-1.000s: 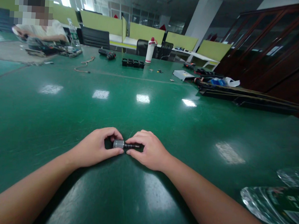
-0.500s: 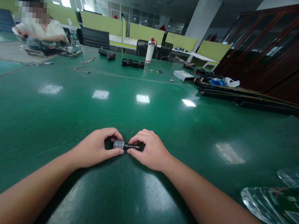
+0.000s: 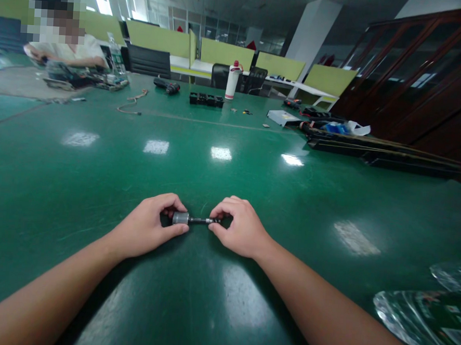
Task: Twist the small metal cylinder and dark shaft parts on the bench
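Observation:
My left hand point(image 3: 145, 227) pinches a short silver metal cylinder point(image 3: 181, 218) between thumb and fingers. A thin dark shaft point(image 3: 199, 220) runs from the cylinder's right end toward my right hand point(image 3: 242, 228). The thumb and fingers of that hand are closed on a small dark ringed part point(image 3: 214, 221) around the shaft's far end. Both hands are low over the green table point(image 3: 198, 181), and the cylinder lies sideways between them.
Clear plastic bottles point(image 3: 428, 320) lie at the right edge. Further back are a white bottle point(image 3: 232, 80), a black block-shaped part point(image 3: 206, 99), a cable point(image 3: 132, 101), a grey box point(image 3: 283, 118) and long dark strips point(image 3: 372, 147). A person point(image 3: 74, 51) sits at the far left.
My right hand has moved right, away from my left hand, with the dark ringed part. More of the bare shaft shows between the hands. The left hand still holds the cylinder.

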The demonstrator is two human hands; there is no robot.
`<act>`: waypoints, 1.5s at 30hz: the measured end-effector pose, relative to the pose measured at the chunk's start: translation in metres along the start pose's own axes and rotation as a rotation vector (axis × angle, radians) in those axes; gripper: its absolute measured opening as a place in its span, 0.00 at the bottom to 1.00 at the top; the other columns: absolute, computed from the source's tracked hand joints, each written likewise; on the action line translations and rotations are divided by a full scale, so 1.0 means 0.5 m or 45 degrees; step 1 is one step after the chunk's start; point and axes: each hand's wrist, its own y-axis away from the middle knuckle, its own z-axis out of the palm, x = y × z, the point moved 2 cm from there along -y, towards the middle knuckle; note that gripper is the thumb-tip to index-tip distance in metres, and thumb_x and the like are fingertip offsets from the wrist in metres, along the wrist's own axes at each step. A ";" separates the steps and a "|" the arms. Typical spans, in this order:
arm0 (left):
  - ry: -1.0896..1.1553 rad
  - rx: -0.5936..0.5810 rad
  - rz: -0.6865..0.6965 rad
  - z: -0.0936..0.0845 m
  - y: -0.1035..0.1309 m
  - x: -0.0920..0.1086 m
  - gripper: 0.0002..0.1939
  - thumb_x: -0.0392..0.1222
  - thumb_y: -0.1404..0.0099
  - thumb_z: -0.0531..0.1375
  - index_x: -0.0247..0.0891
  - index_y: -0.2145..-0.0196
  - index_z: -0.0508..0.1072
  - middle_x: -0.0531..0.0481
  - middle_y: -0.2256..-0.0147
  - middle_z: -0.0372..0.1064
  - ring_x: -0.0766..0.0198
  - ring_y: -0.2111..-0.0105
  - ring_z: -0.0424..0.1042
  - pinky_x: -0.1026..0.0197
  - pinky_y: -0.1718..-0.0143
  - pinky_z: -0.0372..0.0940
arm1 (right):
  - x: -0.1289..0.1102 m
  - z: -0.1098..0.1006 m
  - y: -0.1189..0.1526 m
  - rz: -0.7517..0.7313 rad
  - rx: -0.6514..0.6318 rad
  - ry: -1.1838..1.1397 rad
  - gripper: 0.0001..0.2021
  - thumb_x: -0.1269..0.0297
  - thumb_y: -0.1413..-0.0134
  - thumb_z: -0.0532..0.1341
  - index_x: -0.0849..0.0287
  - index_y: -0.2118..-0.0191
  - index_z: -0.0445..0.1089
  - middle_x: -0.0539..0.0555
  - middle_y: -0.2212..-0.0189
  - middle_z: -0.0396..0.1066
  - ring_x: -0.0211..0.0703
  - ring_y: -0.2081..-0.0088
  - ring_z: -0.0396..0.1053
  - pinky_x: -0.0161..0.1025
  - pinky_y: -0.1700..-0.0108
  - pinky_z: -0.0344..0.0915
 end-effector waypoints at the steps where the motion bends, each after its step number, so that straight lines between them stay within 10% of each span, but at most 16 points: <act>1: 0.008 0.017 -0.009 0.000 0.000 -0.002 0.10 0.46 0.41 0.63 0.38 0.65 0.72 0.52 0.67 0.72 0.61 0.68 0.69 0.61 0.65 0.63 | 0.005 -0.002 -0.001 0.027 0.004 -0.001 0.04 0.71 0.56 0.67 0.57 0.71 0.73 0.49 0.72 0.72 0.42 0.65 0.66 0.41 0.61 0.58; 45: -0.012 -0.099 0.024 0.006 -0.001 -0.001 0.12 0.44 0.44 0.65 0.39 0.62 0.74 0.53 0.66 0.72 0.61 0.65 0.70 0.61 0.63 0.63 | -0.019 0.017 0.003 -0.169 -0.058 -0.168 0.10 0.71 0.52 0.69 0.54 0.62 0.76 0.47 0.67 0.77 0.40 0.63 0.69 0.40 0.56 0.60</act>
